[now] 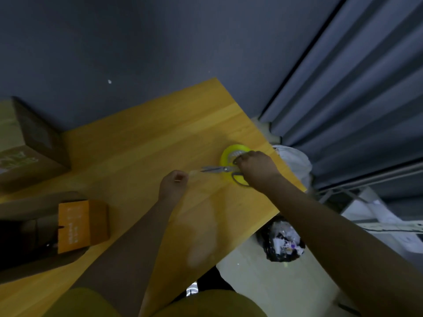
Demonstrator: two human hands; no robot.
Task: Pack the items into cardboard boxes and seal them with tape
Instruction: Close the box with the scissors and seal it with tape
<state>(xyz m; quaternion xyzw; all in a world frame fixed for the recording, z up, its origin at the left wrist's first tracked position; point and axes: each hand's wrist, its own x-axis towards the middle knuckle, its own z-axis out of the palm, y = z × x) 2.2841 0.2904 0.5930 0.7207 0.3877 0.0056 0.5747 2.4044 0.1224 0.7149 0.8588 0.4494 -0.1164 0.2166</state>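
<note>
Fingers of right hand [256, 167] grip scissors [219, 169]; left hand [173, 184] apparently pinches tape strip [196, 173].

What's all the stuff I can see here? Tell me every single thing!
table: 1, yellow wood, middle
tape roll: 1, yellow-green, right side of the table
tape strip: 1, clear, stretched from the roll to the left hand
scissors: 1, grey, blades at the strip
cardboard box: 1, brown, far left of the table
orange box: 1, near left, beside an open brown box
bin: 1, black bag with scraps, floor to the right
curtain: 1, grey-blue, right
left hand: 1, pinches the strip's end
right hand: 1, grips the scissors
</note>
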